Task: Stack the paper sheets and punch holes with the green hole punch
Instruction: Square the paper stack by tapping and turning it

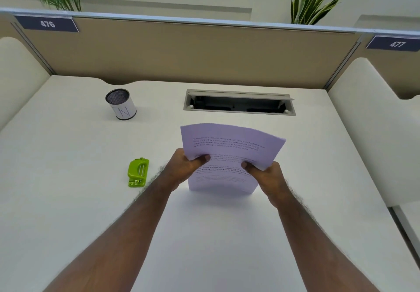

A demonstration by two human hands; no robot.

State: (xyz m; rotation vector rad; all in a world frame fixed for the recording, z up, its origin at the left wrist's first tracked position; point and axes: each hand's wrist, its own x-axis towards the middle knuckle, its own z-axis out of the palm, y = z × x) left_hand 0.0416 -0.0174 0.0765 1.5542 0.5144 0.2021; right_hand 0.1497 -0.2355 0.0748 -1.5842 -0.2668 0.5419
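So the white worktop (68, 200) fills most of the frame, mid-frame the paper sheets (229, 153) stand on their bottom edge, left hand (185, 170) and right hand (267, 175) each with a closed grip on a side, green hole punch (138, 173) lying left of center.

head-worn view, forward-down (close) over desk (68, 200)

both hands (186, 166) (266, 175) grip upright paper sheets (229, 155); green hole punch (138, 173) lies left.
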